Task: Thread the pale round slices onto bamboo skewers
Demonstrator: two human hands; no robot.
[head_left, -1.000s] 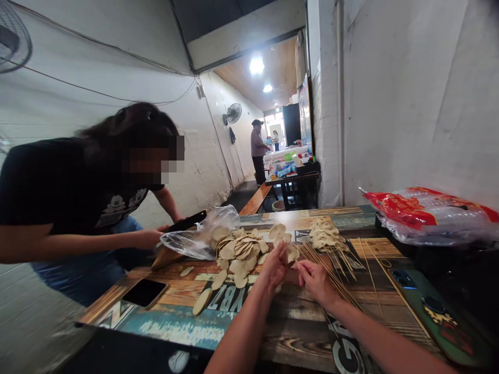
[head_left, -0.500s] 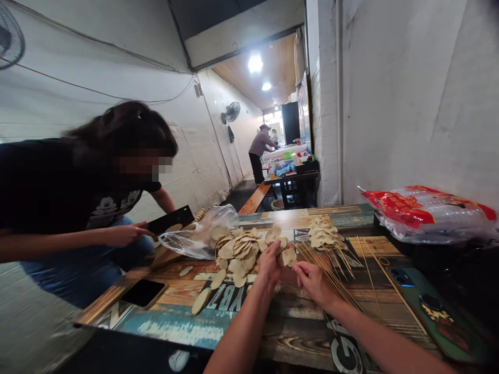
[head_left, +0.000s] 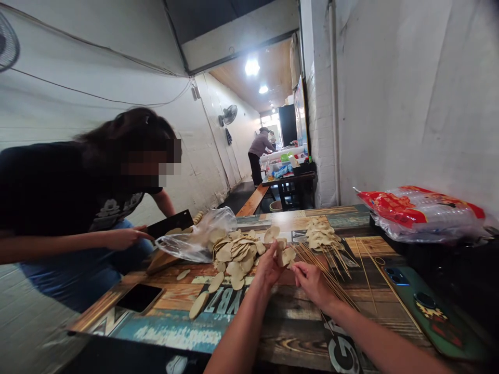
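Observation:
My left hand [head_left: 268, 267] is closed around a few thin, pale beige slices [head_left: 287, 256], gripped between thumb and fingers. Just right of it, my right hand [head_left: 312, 281] pinches what looks like a bamboo skewer, mostly hidden by the fingers, at the slices' edge. Left of my hands spreads a heap of loose oval slices [head_left: 237, 252]. Under and beside my right hand lies a bundle of bare bamboo skewers [head_left: 312, 258]. Beyond it rests a pile of skewered slices [head_left: 323, 236], sticks pointing towards me.
At the left a person [head_left: 128, 208] bends over a cutting board [head_left: 161, 259] with a black cleaver [head_left: 169, 224]. A clear plastic bag [head_left: 187, 245] touches the heap. Phones lie left [head_left: 140, 298] and right [head_left: 432, 311]. A red-and-clear package [head_left: 421, 208] sits at the right.
The view has shifted slightly. Both hands stay close together, with the slices still in my left hand. The person at the left keeps hold of the cleaver.

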